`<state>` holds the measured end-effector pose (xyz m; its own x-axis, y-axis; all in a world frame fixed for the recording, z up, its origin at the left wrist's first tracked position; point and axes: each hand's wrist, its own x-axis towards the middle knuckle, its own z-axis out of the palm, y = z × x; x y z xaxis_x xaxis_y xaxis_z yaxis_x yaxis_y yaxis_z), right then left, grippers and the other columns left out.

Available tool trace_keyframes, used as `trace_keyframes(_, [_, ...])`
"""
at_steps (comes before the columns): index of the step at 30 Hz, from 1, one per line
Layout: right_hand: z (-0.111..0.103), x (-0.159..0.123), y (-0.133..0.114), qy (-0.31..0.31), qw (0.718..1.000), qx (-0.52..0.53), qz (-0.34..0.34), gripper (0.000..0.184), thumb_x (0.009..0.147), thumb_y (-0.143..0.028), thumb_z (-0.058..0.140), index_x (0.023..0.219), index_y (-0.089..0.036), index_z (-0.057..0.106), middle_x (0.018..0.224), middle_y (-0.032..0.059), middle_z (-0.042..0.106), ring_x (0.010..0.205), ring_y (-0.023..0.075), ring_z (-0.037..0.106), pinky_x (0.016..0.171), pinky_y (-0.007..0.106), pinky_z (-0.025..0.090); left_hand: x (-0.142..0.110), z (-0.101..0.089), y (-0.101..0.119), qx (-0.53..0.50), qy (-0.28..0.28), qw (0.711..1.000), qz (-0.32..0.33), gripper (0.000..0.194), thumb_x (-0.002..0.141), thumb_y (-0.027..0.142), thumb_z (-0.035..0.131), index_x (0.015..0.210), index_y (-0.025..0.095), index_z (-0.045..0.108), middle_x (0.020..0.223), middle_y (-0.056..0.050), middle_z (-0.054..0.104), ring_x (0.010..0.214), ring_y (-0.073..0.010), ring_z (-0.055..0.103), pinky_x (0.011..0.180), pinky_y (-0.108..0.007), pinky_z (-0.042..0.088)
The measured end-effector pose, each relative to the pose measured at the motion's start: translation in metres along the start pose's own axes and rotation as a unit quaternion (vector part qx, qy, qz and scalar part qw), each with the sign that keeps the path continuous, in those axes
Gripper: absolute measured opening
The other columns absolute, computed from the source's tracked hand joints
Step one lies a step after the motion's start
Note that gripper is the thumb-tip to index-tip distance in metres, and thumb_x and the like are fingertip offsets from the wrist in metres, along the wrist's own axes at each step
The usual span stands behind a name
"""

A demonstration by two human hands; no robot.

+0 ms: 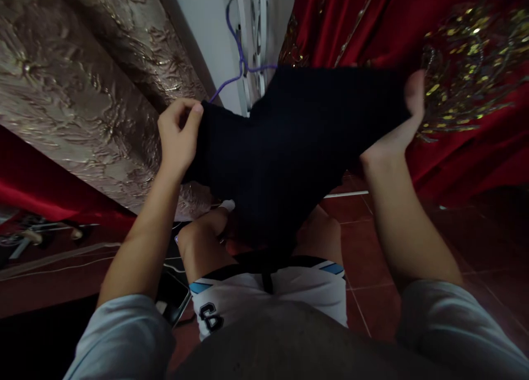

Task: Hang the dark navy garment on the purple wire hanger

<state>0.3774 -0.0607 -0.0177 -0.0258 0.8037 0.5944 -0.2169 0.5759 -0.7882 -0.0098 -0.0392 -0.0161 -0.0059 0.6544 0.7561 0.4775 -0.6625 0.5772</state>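
A: Head view. What lies at the centre of the clock face?

B: Dark cloth (289, 143), spread between the person's two hands. Its broader part extends toward 1 and 2 o'clock; its lower part hangs toward 6 o'clock, between the knees.

A: And the left hand (181, 129)?

B: At 10 o'clock, its grip is clamped on the cloth's upper corner, thumb and fingers together.

A: The right hand (399, 129)?

B: At 2 o'clock, against the cloth's far end. Cloth and blur hide the fingers, so whether that grip is closed cannot be told.

A: Which structures surround them?

B: At 12 o'clock, a white metal frame (263, 36) with a purple cord (241, 49), whose branches run down to the cloth's upper edge. At 10 o'clock, beige textured drapery (103, 71); at 2 o'clock, red drapery (491, 148) bearing gold sequins (467, 52).

A: Below?

B: White shorts (308, 294) at 6 o'clock; red floor tiles (366, 250) at 4 o'clock.
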Motion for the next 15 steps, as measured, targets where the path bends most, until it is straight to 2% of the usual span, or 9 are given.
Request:
trace_keyframes(2, [0.014, 0.005, -0.022, 0.003, 0.999, 0.042, 0.016, 0.064, 0.075, -0.079, 0.056, 0.115, -0.034, 0.077, 0.142, -0.0108, 0.061, 0.154, 0.0332, 0.031, 0.106, 0.051, 0.043, 0.006, 0.007, -0.003, 0.027, 0.021, 0.999, -0.006, 0.036, 0.091, 0.053, 0.072, 0.086, 0.017, 0.070, 0.076, 0.002, 0.064, 0.073, -0.0125, 0.056, 0.074, -0.032, 0.045])
trace_keyframes(3, [0.023, 0.006, -0.032, 0.004, 0.999, 0.036, 0.023, 0.064, 0.077, -0.079, 0.053, 0.118, -0.036, 0.076, 0.142, -0.0131, 0.060, 0.153, 0.0333, 0.032, 0.105, 0.050, 0.044, 0.010, 0.009, -0.005, 0.042, 0.026, 0.999, -0.011, 0.037, 0.089, 0.052, 0.075, 0.083, 0.016, 0.069, 0.073, 0.002, 0.061, 0.070, -0.0115, 0.054, 0.072, -0.031, 0.043])
trace_keyframes(5, [0.041, 0.001, -0.043, 0.002, 0.999, 0.020, 0.051, 0.068, 0.088, -0.078, 0.036, 0.124, -0.035, 0.073, 0.134, -0.0081, 0.067, 0.148, 0.0310, 0.042, 0.105, 0.049, 0.047, 0.016, 0.011, -0.009, 0.053, 0.023, 0.998, -0.018, 0.039, 0.087, 0.052, 0.078, 0.080, 0.016, 0.067, 0.068, 0.003, 0.056, 0.068, -0.0105, 0.050, 0.071, -0.030, 0.041])
trace_keyframes(7, [0.054, -0.011, -0.042, -0.062, 0.992, 0.010, 0.106, 0.079, 0.093, -0.079, 0.023, 0.115, -0.026, 0.078, 0.120, 0.0039, 0.075, 0.138, 0.0306, 0.055, 0.103, 0.051, 0.051, 0.017, 0.010, -0.009, 0.031, 0.006, 0.999, -0.020, 0.044, 0.092, 0.058, 0.070, 0.080, 0.016, 0.068, 0.065, 0.003, 0.053, 0.065, -0.0101, 0.049, 0.069, -0.030, 0.040])
trace_keyframes(8, [0.059, -0.018, -0.035, -0.115, 0.985, -0.004, 0.132, 0.080, 0.093, -0.079, 0.024, 0.107, -0.023, 0.079, 0.114, 0.0085, 0.076, 0.132, 0.0307, 0.060, 0.102, 0.052, 0.053, 0.014, 0.009, -0.006, 0.015, -0.009, 1.000, -0.021, 0.047, 0.095, 0.061, 0.064, 0.082, 0.016, 0.069, 0.064, 0.002, 0.052, 0.062, -0.0104, 0.048, 0.068, -0.031, 0.040])
trace_keyframes(10, [0.066, -0.035, -0.011, -0.220, 0.960, -0.079, 0.152, 0.067, 0.092, -0.075, 0.043, 0.102, -0.020, 0.079, 0.115, 0.0122, 0.075, 0.124, 0.0314, 0.065, 0.105, 0.054, 0.052, 0.005, 0.009, 0.006, -0.008, -0.050, 0.999, -0.012, 0.051, 0.100, 0.063, 0.053, 0.087, 0.018, 0.072, 0.065, 0.000, 0.054, 0.061, -0.0129, 0.050, 0.069, -0.033, 0.044])
trace_keyframes(11, [0.070, -0.044, 0.005, -0.256, 0.946, -0.137, 0.141, 0.056, 0.089, -0.068, 0.057, 0.109, -0.020, 0.078, 0.122, 0.0123, 0.073, 0.124, 0.0317, 0.065, 0.109, 0.054, 0.050, -0.001, 0.011, 0.015, -0.017, -0.079, 0.997, -0.003, 0.050, 0.100, 0.063, 0.051, 0.088, 0.020, 0.073, 0.069, -0.002, 0.057, 0.066, -0.0153, 0.054, 0.073, -0.035, 0.047])
trace_keyframes(12, [0.074, -0.051, 0.024, -0.261, 0.937, -0.204, 0.114, 0.053, 0.083, -0.059, 0.070, 0.121, -0.021, 0.074, 0.131, 0.0123, 0.069, 0.128, 0.0324, 0.063, 0.113, 0.055, 0.047, -0.008, 0.015, 0.026, -0.026, -0.111, 0.993, 0.006, 0.047, 0.100, 0.062, 0.053, 0.089, 0.021, 0.073, 0.074, -0.004, 0.061, 0.073, -0.0183, 0.059, 0.081, -0.038, 0.050])
trace_keyframes(15, [0.093, -0.070, 0.078, -0.210, 0.921, -0.324, 0.047, 0.099, 0.058, -0.041, 0.091, 0.147, -0.019, 0.055, 0.160, 0.0153, 0.042, 0.150, 0.0381, 0.037, 0.125, 0.055, 0.033, -0.026, 0.032, 0.061, -0.072, -0.221, 0.972, 0.038, 0.038, 0.096, 0.058, 0.062, 0.091, 0.023, 0.075, 0.095, -0.008, 0.069, 0.103, -0.0262, 0.065, 0.108, -0.047, 0.046])
